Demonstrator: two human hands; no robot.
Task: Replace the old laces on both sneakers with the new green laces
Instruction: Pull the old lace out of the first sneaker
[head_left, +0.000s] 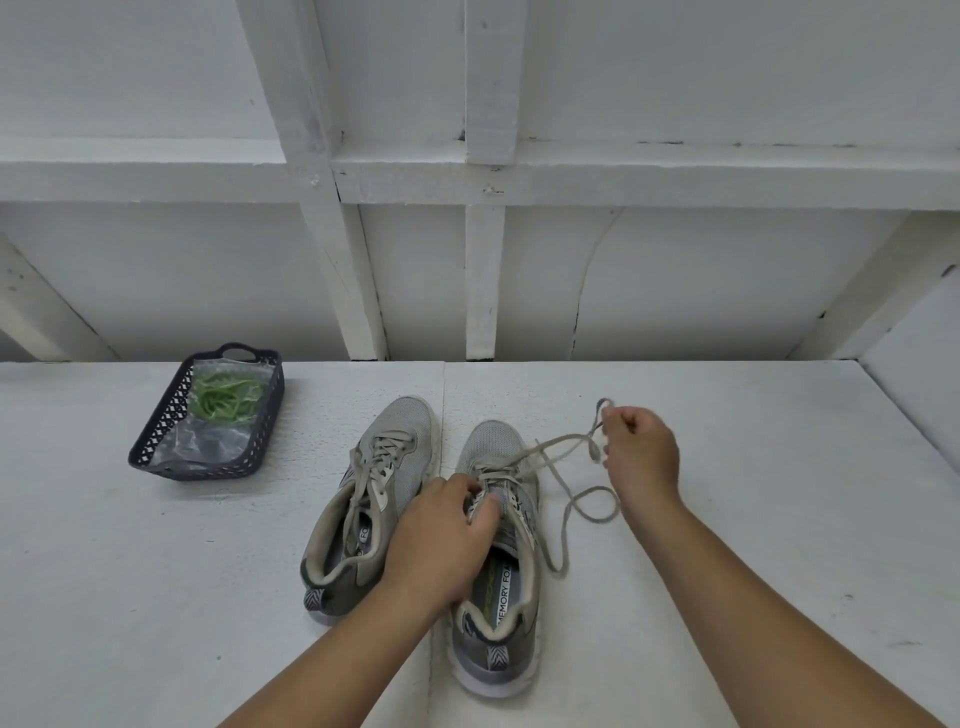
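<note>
Two grey sneakers stand side by side on the white table, toes pointing away. The left sneaker (384, 467) is still tied with its old grey lace. My left hand (441, 540) grips the tongue and upper eyelets of the right sneaker (498, 582). My right hand (641, 457) pinches the loosened old lace (566, 447), pulled out to the right of that shoe; its loose end loops down on the table. The green laces (226, 397) lie in a clear plastic bag inside the dark basket (156, 441) at the far left.
A white wall with beams rises behind the table's back edge. A seam runs down the tabletop (779, 519) between the shoes. A white panel stands at the right edge.
</note>
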